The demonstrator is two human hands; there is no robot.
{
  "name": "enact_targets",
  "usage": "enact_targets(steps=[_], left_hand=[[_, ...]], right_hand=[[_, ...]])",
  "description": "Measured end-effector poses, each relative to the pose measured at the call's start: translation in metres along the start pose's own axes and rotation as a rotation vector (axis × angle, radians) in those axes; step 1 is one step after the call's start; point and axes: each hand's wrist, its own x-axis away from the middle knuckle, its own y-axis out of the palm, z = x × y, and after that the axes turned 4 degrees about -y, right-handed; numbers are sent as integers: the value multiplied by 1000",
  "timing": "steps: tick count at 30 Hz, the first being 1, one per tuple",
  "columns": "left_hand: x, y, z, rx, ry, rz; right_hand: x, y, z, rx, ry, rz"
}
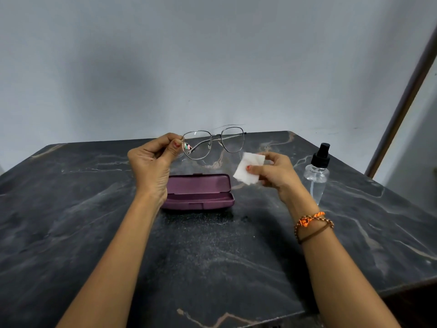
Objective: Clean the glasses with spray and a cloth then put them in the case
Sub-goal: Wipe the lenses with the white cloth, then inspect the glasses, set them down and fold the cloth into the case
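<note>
My left hand [153,159] pinches the left corner of thin metal-framed glasses [214,142], holding them in the air above the table with their arms folded behind the lenses. My right hand [274,171] grips a small white folded cloth [248,170] just below and right of the glasses, not touching them. A purple glasses case [201,191] lies open on the table under both hands, partly hidden on its left by my left wrist. A clear spray bottle [316,174] with a black nozzle stands upright to the right of my right hand.
The dark marble table [212,256] has its far edge just behind the glasses, near a grey wall [189,67]. The table's right edge runs diagonally past the bottle. A wooden frame [406,102] leans at the right.
</note>
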Motion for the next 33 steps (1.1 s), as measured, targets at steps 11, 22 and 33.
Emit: enact_targets(steps=[11,22,33], left_hand=[[2,3,-2,-26,31,-40],[1,2,-1,36,24,-22],[2,4,0,119,2,-34]], right_hand=[[-12,-14,25,683,-63,47],[-15,-7,30,929,-80,106],[4,14,-4,-337,-243,-40]])
